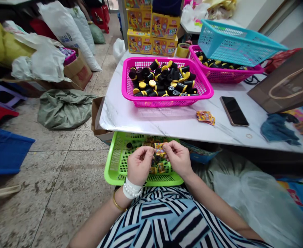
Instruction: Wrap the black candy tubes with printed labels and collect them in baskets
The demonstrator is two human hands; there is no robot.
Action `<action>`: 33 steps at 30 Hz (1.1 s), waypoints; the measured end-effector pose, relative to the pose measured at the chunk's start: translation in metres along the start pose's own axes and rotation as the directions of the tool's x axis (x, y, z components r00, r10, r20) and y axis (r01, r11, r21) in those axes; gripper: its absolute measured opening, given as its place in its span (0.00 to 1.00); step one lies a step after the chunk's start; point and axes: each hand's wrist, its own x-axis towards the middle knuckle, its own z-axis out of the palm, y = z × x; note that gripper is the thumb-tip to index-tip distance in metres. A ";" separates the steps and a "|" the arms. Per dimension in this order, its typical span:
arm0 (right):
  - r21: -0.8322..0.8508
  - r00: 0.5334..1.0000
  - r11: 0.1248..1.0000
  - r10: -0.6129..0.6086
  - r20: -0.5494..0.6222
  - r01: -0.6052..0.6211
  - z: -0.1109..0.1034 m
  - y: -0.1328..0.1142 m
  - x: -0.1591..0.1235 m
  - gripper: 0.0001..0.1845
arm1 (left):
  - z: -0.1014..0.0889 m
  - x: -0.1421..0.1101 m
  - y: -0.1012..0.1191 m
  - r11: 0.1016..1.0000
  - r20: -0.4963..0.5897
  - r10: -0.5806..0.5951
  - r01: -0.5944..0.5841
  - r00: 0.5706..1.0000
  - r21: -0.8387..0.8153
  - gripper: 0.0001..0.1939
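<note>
Lime green on low basket, hot pink on front table basket, light blue on top basket. Black with yellow caps on small canisters. Grey marbling over white on tabletop. Yellow with multicolour print on held packet. Dark-and-white stripe blocks over light blue on clothing.

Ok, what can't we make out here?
All in the head view:
Packet print: too small, partly covered by the left hand and right hand.
Green basket, part of its contents: behind both hands.
Rear pink basket, some contents: blocked by the blue basket.
Blue crate: cut off by the left edge.
</note>
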 end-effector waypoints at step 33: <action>-0.611 0.695 0.432 -0.657 0.291 0.664 0.021 -0.129 0.153 0.13 | -0.046 0.023 -0.012 0.975 -0.110 -0.140 0.117 0.984 -0.190 0.22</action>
